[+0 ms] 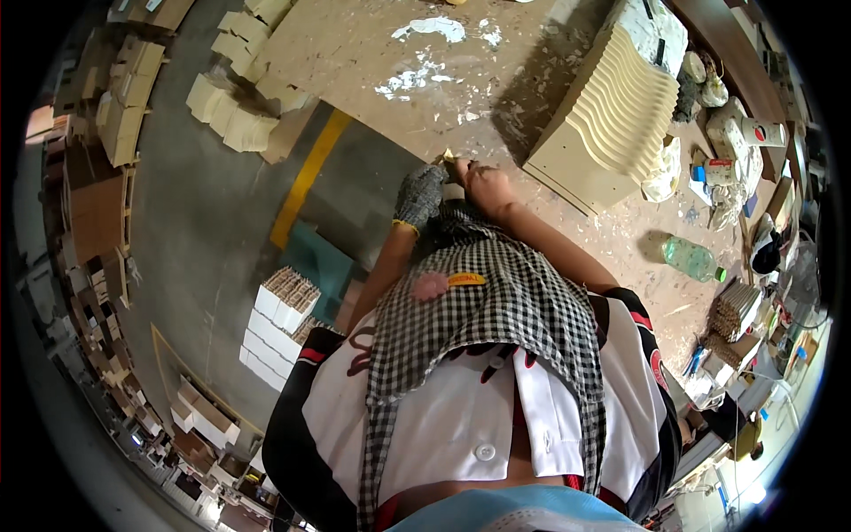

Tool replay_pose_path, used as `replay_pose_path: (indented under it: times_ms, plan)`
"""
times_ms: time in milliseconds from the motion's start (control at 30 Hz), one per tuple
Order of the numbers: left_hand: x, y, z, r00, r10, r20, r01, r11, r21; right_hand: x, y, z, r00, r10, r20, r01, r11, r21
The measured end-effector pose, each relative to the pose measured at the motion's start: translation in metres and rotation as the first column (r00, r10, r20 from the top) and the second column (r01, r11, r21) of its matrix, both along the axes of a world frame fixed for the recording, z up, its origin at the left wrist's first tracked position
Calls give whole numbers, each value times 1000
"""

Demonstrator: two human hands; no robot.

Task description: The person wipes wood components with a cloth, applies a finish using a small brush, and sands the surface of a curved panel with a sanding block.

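Workpiece: small pale wood piece [450,160], centre of frame, just above the worktop [372,44] edge. Left hand [418,195], knit-gloved, lies beside it at lower left; grip state can't be told, fingers hidden. Right hand [483,182], bare, closed over the piece from the right; only a corner shows. Handling est.: light, stiff, dry, non-slip; thin edges may chip. Hold by flat faces, not corners. Stacked ribbed wood panels [612,115] sit near, at right.

Knit cloth glove [418,197] on left hand, matt wood bench [372,53] w/ paint-splattered, rough surface.
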State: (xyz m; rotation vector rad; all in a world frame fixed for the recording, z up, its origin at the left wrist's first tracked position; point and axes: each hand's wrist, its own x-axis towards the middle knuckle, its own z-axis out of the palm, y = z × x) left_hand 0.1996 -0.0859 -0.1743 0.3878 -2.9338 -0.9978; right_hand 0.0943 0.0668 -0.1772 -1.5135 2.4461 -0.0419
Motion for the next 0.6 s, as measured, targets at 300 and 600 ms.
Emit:
replay_pose_path:
  times_ms: [300,600]
  plan:
    - [-6,-9,3,994,-7,109,4,999,33,-1,-6,10,998,-37,42,34,998,50]
    - [0,-19,13,982,-89,167,67,989,134,-7,-22,3,999,-17,-34,20,995,100]
